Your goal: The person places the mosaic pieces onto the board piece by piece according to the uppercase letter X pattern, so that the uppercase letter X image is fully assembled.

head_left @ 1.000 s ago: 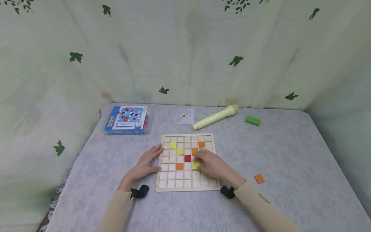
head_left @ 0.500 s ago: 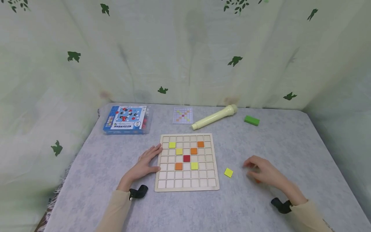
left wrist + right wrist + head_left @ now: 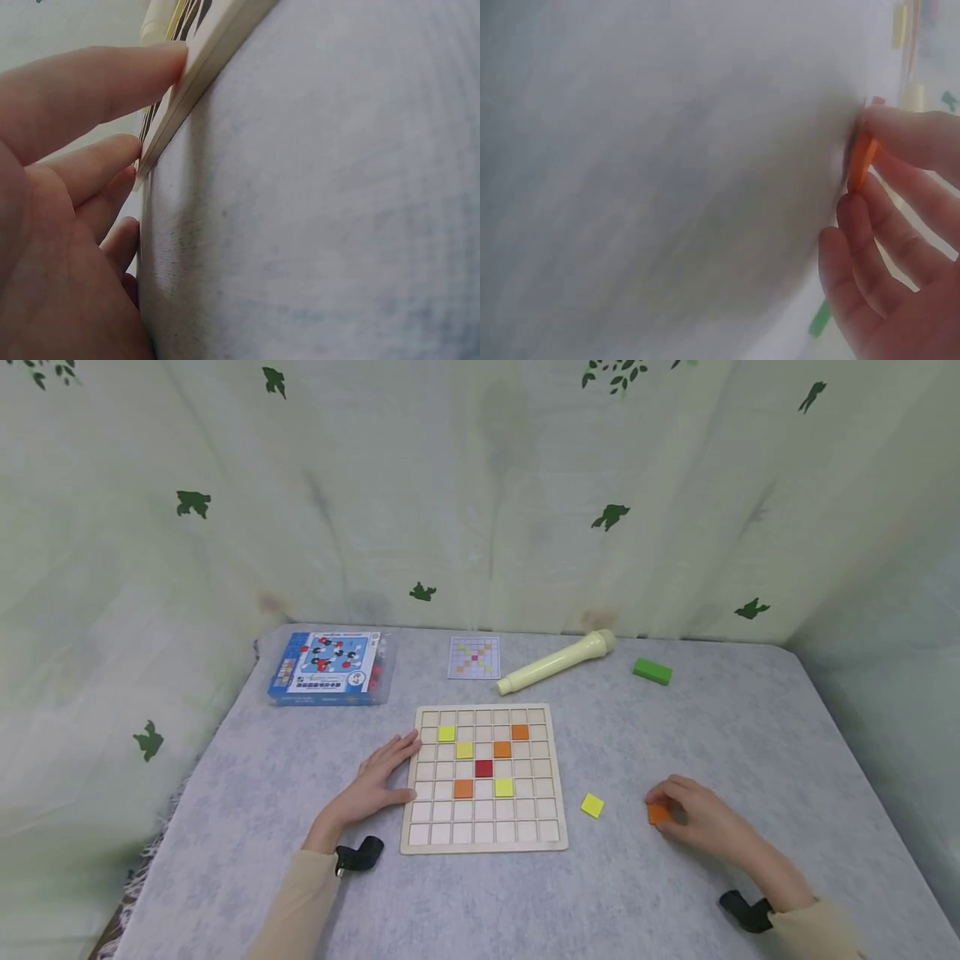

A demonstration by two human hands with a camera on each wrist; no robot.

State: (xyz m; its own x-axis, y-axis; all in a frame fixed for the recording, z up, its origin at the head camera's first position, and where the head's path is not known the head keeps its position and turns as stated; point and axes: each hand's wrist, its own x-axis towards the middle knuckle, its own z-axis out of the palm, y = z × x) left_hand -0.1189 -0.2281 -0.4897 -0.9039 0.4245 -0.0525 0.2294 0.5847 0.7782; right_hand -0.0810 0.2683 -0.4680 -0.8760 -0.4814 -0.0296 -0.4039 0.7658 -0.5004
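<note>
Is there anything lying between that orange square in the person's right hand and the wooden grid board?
Yes: a loose yellow tile lies flat on the table between the orange tile, pinched in the right hand, and the board. It is flat, so lifting over it should be easy.

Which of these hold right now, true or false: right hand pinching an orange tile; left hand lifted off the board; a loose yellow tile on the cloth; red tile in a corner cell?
1. The right hand pinches an orange tile. True.
2. The left hand is lifted clear of the wooden board. False: its fingers rest against the board's left edge.
3. A loose yellow tile lies on the cloth right of the board. True.
4. The red tile sits in a corner cell. False: it sits near the board's middle.
</note>
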